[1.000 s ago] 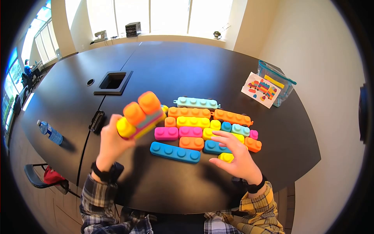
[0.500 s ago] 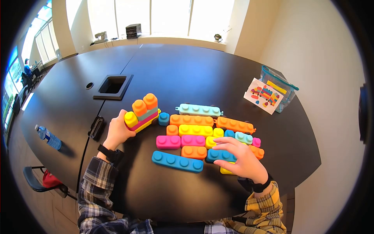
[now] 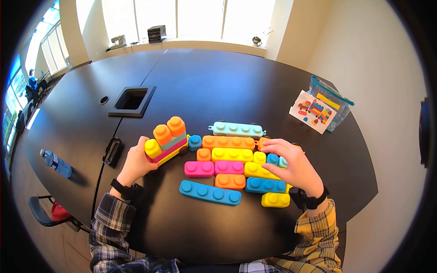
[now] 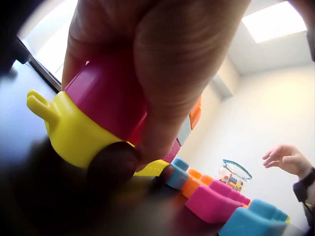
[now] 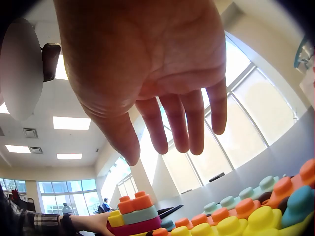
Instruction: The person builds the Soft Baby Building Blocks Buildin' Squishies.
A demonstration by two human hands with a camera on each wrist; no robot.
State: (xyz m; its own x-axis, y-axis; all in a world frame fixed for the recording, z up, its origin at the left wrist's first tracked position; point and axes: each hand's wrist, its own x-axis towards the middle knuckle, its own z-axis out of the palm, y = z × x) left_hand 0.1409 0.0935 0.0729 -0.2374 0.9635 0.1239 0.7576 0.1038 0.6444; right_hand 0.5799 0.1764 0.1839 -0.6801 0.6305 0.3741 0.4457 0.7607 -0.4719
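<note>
The left hand (image 3: 135,161) grips the near end of a stacked block car on the table, left of the loose blocks. This car has a yellow wheeled base (image 4: 74,132), a magenta block (image 3: 174,148), a grey-green block and orange and yellow blocks (image 3: 162,134) on top. In the left wrist view, thumb and fingers pinch the magenta block (image 4: 110,98). Above the right part of the block rows hovers the right hand (image 3: 298,167), fingers apart and holding nothing; the right wrist view shows its fingers (image 5: 195,123) hanging relaxed.
Rows of blocks (image 3: 232,154) lie mid-table, with a light-blue wheeled base (image 3: 237,129) behind. A picture card (image 3: 313,111) leans by a clear bag (image 3: 342,102) at the right. A water bottle (image 3: 57,164) and a table opening (image 3: 132,99) are left.
The left hand has lowered the stacked car to the table, beside a small blue block. The right hand has moved right and slightly up over the blocks, uncovering the yellow block near the front.
</note>
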